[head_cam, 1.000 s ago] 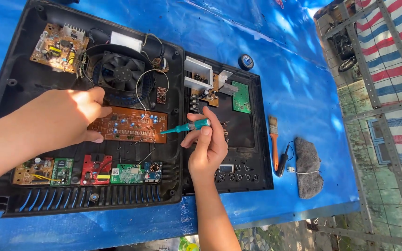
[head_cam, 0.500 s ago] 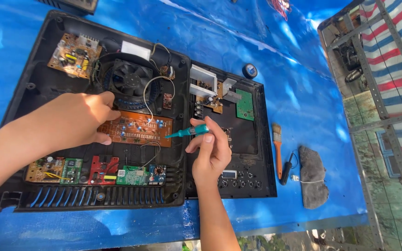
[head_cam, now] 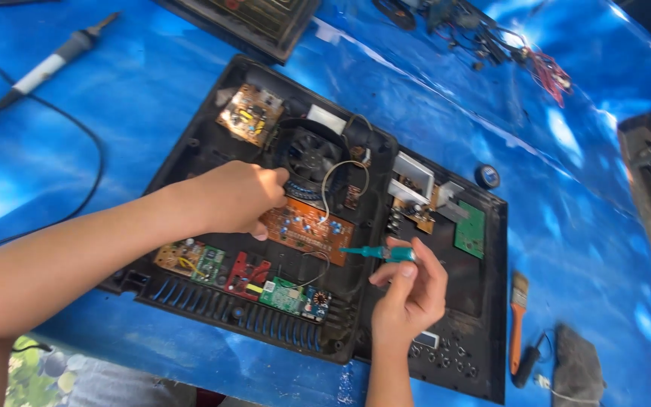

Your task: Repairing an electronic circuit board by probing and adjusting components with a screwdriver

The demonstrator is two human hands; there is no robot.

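An opened black appliance housing (head_cam: 190,151) lies on a blue sheet, with several circuit boards and a round black fan (head_cam: 312,154) inside. My left hand (head_cam: 233,197) rests on the left end of an orange circuit board (head_cam: 307,226), fingers curled over its edge. My right hand (head_cam: 410,292) pinches a small teal screwdriver (head_cam: 377,252), whose tip points left at the orange board's right end. A second black panel (head_cam: 487,301) with a green board (head_cam: 469,229) lies to the right under my right hand.
A soldering iron (head_cam: 47,64) with black cable lies at top left. An orange-handled brush (head_cam: 518,316), a dark tool and a grey cloth (head_cam: 576,369) sit at lower right. A small round black part (head_cam: 487,176), loose wires (head_cam: 544,71) and another device (head_cam: 246,19) lie at the top.
The view has shifted, so the housing sits further right and lower in frame. Both hands keep nearly the same places on the orange board and the screwdriver.
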